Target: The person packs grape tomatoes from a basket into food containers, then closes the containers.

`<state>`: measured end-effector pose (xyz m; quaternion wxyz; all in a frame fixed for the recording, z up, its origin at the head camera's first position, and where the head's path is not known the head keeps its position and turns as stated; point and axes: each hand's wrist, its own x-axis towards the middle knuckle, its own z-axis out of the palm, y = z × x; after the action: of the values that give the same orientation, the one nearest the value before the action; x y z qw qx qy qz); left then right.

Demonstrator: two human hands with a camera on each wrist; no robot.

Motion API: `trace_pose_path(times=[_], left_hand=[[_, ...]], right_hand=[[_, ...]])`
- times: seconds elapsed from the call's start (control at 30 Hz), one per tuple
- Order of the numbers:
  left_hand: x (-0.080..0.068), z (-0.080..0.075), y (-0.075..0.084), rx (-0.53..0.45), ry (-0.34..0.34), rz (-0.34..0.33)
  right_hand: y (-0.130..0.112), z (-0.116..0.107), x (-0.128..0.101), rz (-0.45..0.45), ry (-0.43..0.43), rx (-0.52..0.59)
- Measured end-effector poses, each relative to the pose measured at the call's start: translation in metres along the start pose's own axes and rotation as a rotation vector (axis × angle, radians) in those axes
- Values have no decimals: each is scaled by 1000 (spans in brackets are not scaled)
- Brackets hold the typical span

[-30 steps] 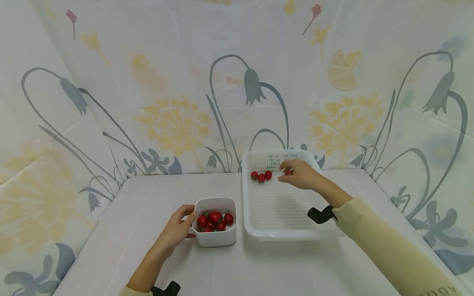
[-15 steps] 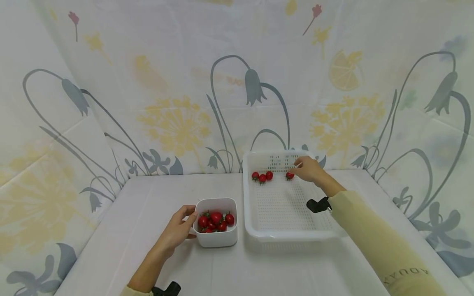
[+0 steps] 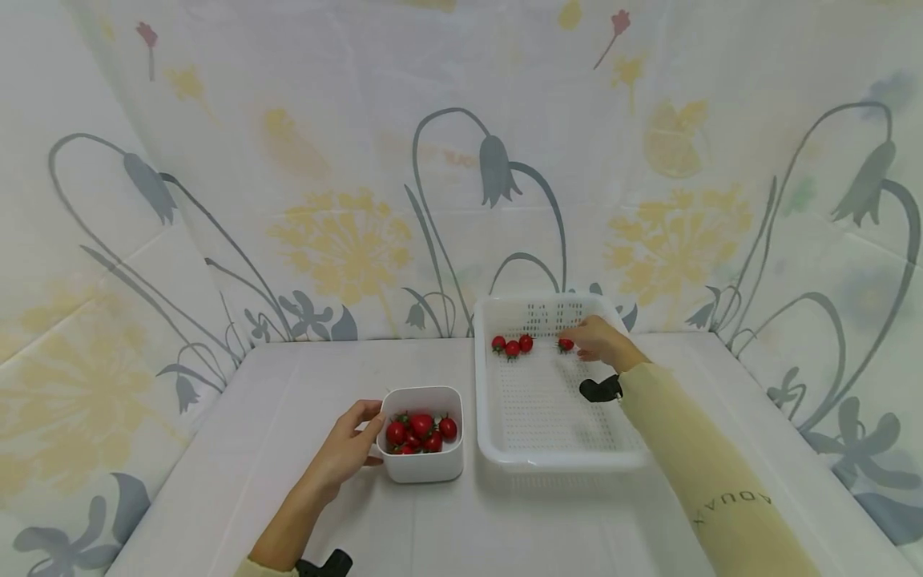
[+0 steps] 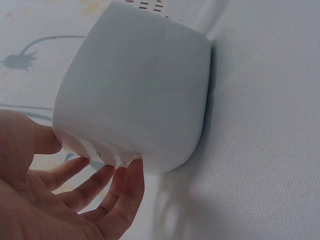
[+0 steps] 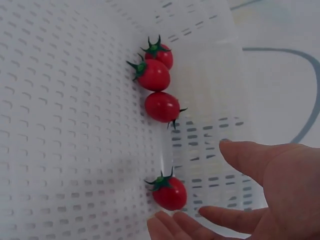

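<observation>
My left hand [image 3: 346,445] holds a small white container [image 3: 425,469] at its left side. In the left wrist view, the fingertips [image 4: 134,167] press the outer wall of the container and the thumb meets its rim. Several red cherry tomatoes [image 3: 421,425] lie inside. Over the back right of a white perforated basket [image 3: 562,462] is my right hand [image 3: 602,340]. Its thumb and fingers are spread apart beside a single cherry tomato [image 5: 170,193], holding nothing. A group of 3 cherry tomatoes [image 5: 161,106] rests farther left along the basket's back wall.
The white table [image 3: 346,365] carries both the container and the basket, which stand side by side with a narrow gap. A white flower-printed cloth [image 3: 346,120] rises behind and along the sides. A black wrist camera mount [image 3: 600,390] hangs by the right sleeve.
My right hand moved right from the tomato, which came into view in the basket, then lowered slightly beside it again. The right forearm swung left. The left hand and container stayed still.
</observation>
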<state>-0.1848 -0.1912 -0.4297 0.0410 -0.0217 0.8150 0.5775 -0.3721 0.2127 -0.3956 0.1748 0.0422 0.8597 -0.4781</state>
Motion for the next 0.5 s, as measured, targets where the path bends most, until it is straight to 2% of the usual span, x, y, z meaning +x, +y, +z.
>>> trace_pose_path(times=[0.13,0.23,0.5], left_hand=[[1,0,0,2,0,-1],[0,-1,0,5,5,-3],[0,0,-1,-10,14,-4]], right_hand=[[3,5,8,45,-3,87],[5,10,13,52,28,97],[8,18,30,66,154,-20]])
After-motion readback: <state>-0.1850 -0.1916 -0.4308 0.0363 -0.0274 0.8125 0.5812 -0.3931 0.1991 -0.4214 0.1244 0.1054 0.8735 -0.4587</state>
